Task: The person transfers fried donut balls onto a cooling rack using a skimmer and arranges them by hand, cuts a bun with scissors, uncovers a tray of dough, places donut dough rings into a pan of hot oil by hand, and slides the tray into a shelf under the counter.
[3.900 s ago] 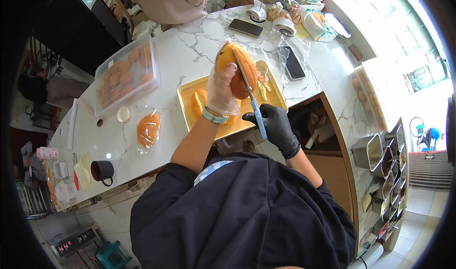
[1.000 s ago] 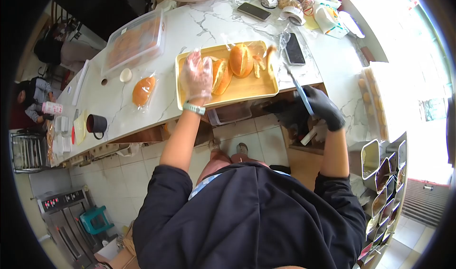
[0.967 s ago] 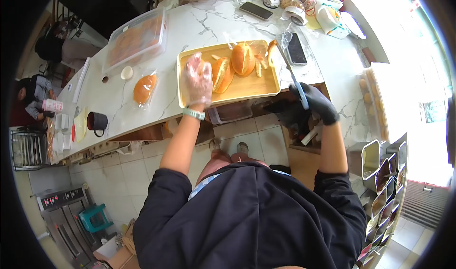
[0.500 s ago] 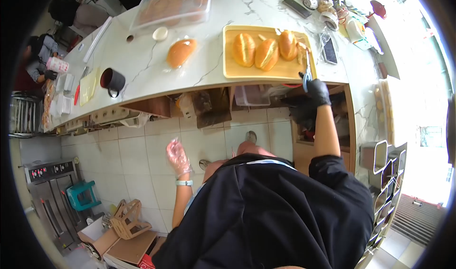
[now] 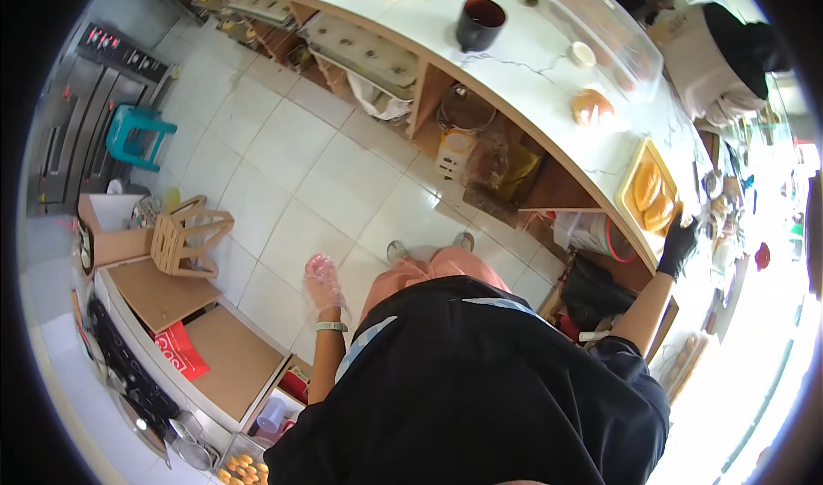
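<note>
My left hand (image 5: 323, 284), in a clear plastic glove, hangs over the tiled floor away from the counter. Its fingers are loosely bent and apart, with nothing in them. In a black glove, my right hand (image 5: 680, 249) is at the near right corner of a yellow tray (image 5: 630, 183). Its fingers are closed around the scissors, which show only as a small, blurred pale shape beside the glove. Split golden bread rolls (image 5: 646, 187) lie on the tray. Further left on the counter sits a wrapped bun (image 5: 591, 107).
A black mug (image 5: 481, 24), a small white lid (image 5: 582, 54) and a clear plastic box (image 5: 606, 35) stand on the marble counter. Shelves open below it. Behind left are a teal stool (image 5: 140, 136), an oven (image 5: 103, 99) and cardboard boxes (image 5: 231, 361). Another person (image 5: 711, 52) stands across the counter.
My view has swung left, so the counter and tray now appear further right. My right hand stays by the tray corner; my left hand remains low over the floor.
</note>
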The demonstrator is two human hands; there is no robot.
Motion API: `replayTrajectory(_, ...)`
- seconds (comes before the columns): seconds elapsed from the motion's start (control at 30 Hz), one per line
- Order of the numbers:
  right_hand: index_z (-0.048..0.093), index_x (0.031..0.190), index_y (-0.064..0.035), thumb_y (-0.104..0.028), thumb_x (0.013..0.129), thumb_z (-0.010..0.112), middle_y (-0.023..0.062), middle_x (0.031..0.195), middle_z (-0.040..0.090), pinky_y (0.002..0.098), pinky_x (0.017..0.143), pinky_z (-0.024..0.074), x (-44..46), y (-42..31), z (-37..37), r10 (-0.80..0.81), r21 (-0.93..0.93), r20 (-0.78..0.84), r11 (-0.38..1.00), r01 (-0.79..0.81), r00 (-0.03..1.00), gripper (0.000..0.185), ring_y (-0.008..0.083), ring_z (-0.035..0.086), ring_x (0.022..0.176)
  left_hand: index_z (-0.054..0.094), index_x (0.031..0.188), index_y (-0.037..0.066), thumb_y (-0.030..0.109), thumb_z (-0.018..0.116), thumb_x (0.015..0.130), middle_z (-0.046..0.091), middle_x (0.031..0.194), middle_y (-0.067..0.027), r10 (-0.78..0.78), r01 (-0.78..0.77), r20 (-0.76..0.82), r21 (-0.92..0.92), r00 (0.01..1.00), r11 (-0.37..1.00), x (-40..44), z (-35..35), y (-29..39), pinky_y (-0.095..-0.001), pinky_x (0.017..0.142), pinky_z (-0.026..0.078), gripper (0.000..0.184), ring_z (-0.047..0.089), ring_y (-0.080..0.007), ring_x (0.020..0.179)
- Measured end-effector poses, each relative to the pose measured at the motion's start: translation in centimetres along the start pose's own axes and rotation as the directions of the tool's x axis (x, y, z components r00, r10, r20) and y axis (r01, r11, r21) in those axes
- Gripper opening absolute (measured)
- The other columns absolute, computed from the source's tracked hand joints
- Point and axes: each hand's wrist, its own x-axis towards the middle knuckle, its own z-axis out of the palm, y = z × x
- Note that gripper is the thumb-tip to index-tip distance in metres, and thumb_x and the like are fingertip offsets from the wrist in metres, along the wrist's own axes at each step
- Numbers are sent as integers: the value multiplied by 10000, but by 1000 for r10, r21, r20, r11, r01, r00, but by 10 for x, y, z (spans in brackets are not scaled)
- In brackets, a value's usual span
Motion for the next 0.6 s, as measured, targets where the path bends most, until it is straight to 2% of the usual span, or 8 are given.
replayTrajectory(0.1, 545, 982, -30, -119, 773, 529, 122, 942, 589, 319, 746, 434, 5, -135, -37, -362, 527, -224, 736, 425, 905, 227, 268, 564, 848, 457, 1054, 59, 61, 573, 753, 509, 945, -56, -92, 92, 4, 8, 996, 996, 9, -7, 2, -236, 752, 413, 322, 494, -134, 875)
replayTrajectory(0.2, 564, 941, -31, -23, 748, 506, 109, 895, 589, 289, 736, 428, -54, -257, -35, -552, 716, -180, 494, 493, 814, 202, 225, 561, 799, 453, 1061, 71, 92, 580, 758, 517, 949, -59, -178, 177, 11, 38, 984, 983, 32, 0, -1, -239, 741, 414, 329, 499, -134, 863)
replayTrajectory(0.23, 564, 943, -30, -31, 733, 525, 119, 871, 591, 288, 724, 428, -81, -300, -33, -671, 949, 7, 238, 207, 742, 213, 244, 560, 787, 452, 1061, 70, 96, 581, 759, 520, 951, -61, -177, 176, 16, 35, 984, 984, 42, 8, 5, -238, 736, 415, 329, 501, -132, 855)
replayTrajectory(0.27, 560, 954, -28, -64, 730, 556, 132, 866, 587, 282, 724, 428, -109, -329, -20, -785, 887, 217, 407, 218, 581, 227, 235, 559, 795, 452, 1060, 70, 101, 581, 760, 523, 954, -63, -175, 174, 20, 36, 984, 984, 53, 13, 11, -238, 731, 415, 328, 503, -131, 847)
replayTrajectory(0.3, 557, 970, -34, -118, 757, 560, 141, 874, 582, 284, 730, 429, -132, -359, 23, -906, 915, 181, 298, 273, 382, 229, 212, 559, 803, 457, 1053, 63, 104, 579, 762, 528, 947, -63, -146, 145, 46, 33, 988, 989, 64, 19, 16, -237, 731, 416, 319, 504, -129, 839)
replayTrajectory(0.4, 527, 1016, -34, -231, 807, 524, 103, 903, 595, 298, 736, 428, -204, -426, 141, -904, 896, 423, 409, -176, 53, 287, 217, 569, 798, 472, 1032, 42, 110, 571, 767, 542, 922, -60, -133, 130, 70, 45, 989, 990, 94, 34, 30, -235, 733, 415, 291, 506, -123, 824)
replayTrajectory(0.5, 473, 1091, -56, -387, 821, 479, 116, 950, 581, 319, 742, 431, -226, -480, 208, -606, 255, 795, 352, -901, -12, 427, 215, 556, 846, 487, 1010, 27, 119, 556, 777, 551, 896, -52, -235, 235, -3, 98, 972, 967, 130, 43, 29, -235, 737, 411, 260, 503, -115, 823)
replayTrajectory(0.6, 412, 1155, -45, -514, 807, 421, 144, 1115, 492, 324, 777, 413, -227, -513, 255, -424, 44, 904, -38, -998, 56, 584, 242, 513, 925, 487, 1008, 20, 137, 533, 797, 542, 929, -53, -242, 242, -11, 82, 970, 967, 172, 61, -4, -239, 776, 396, 246, 493, -112, 866)
